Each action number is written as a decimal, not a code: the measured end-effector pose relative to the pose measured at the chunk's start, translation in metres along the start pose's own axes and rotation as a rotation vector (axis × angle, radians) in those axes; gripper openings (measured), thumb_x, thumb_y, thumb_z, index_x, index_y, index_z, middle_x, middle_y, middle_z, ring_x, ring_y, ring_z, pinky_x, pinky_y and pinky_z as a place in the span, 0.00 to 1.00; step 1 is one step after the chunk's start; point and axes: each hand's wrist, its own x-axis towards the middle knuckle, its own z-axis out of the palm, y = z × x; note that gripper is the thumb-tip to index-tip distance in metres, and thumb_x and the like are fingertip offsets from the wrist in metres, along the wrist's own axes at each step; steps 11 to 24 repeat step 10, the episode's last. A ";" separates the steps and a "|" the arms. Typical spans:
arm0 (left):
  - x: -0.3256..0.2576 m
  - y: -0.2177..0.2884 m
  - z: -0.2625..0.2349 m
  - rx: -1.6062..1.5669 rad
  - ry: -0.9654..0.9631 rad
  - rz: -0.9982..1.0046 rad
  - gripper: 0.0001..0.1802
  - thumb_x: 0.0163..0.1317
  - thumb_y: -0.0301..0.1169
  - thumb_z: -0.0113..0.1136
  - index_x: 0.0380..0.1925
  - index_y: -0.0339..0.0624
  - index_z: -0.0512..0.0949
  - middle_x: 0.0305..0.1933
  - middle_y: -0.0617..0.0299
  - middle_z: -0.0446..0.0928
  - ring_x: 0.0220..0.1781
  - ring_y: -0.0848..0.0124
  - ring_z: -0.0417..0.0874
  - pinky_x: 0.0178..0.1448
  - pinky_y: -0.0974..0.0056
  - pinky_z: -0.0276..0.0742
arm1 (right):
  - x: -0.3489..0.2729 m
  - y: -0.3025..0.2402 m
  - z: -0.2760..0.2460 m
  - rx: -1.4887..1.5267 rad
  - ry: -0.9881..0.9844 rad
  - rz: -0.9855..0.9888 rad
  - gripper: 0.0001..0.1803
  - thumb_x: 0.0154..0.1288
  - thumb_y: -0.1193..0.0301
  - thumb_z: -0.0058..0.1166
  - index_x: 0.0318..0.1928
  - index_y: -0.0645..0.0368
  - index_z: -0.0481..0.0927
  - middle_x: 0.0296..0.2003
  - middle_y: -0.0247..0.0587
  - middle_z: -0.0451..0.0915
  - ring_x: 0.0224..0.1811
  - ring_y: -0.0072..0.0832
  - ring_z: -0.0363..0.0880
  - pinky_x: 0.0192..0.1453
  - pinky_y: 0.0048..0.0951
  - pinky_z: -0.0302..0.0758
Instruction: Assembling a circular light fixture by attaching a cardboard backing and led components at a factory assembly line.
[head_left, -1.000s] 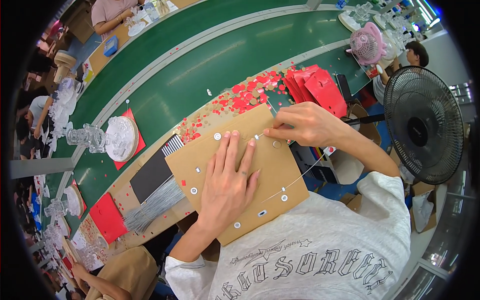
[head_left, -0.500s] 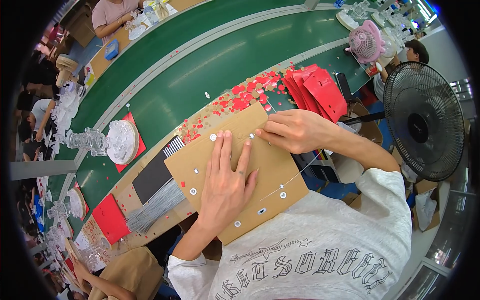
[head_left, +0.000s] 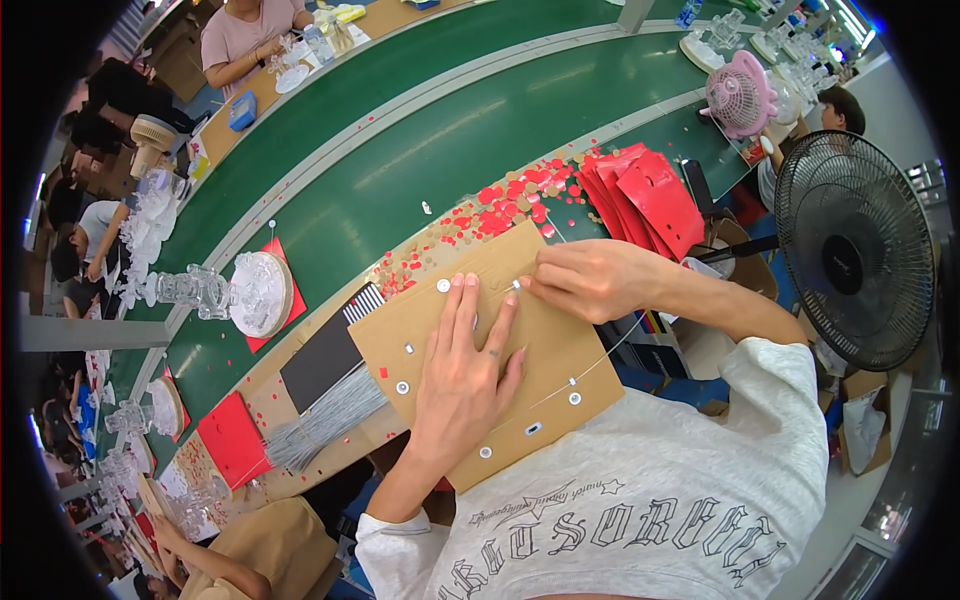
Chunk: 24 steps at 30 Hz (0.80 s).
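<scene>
— What's different from a second ago?

— The right hand [head_left: 590, 280] has slid left along the far edge of the brown cardboard sheet [head_left: 560, 350]. Its fingertips are now pinched together at a small white piece near the middle of that edge, where earlier they worked closer to the far right corner. What exactly they pinch is too small to tell.

— And the other one?

— The left hand [head_left: 465, 385] lies flat and open on the sheet, fingers spread toward the far edge, pressing it down — much as before, only shifted a little with the sheet.

— Where is the sheet?

— On the near edge of the table [head_left: 330, 425], overhanging toward the person's lap, with a thin white cord [head_left: 600, 362] running across its right part between white eyelets.

— So the work has moved on?

— It seems so — the fastening point has changed from one hole to the next along that edge.
</scene>
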 end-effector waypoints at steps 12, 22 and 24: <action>0.000 -0.001 0.011 -0.246 0.080 -0.078 0.48 0.61 0.31 0.71 0.79 0.54 0.57 0.79 0.46 0.59 0.80 0.44 0.61 0.77 0.46 0.64 | -0.018 0.017 -0.006 0.115 0.111 0.117 0.13 0.56 0.72 0.60 0.43 0.64 0.83 0.37 0.39 0.76 0.44 0.34 0.81 0.42 0.28 0.84; 0.000 -0.001 0.011 -0.246 0.080 -0.078 0.48 0.61 0.31 0.71 0.79 0.54 0.57 0.79 0.46 0.59 0.80 0.44 0.61 0.77 0.46 0.64 | -0.018 0.017 -0.006 0.115 0.111 0.117 0.13 0.56 0.72 0.60 0.43 0.64 0.83 0.37 0.39 0.76 0.44 0.34 0.81 0.42 0.28 0.84; 0.000 -0.001 0.011 -0.246 0.080 -0.078 0.48 0.61 0.31 0.71 0.79 0.54 0.57 0.79 0.46 0.59 0.80 0.44 0.61 0.77 0.46 0.64 | -0.018 0.017 -0.006 0.115 0.111 0.117 0.13 0.56 0.72 0.60 0.43 0.64 0.83 0.37 0.39 0.76 0.44 0.34 0.81 0.42 0.28 0.84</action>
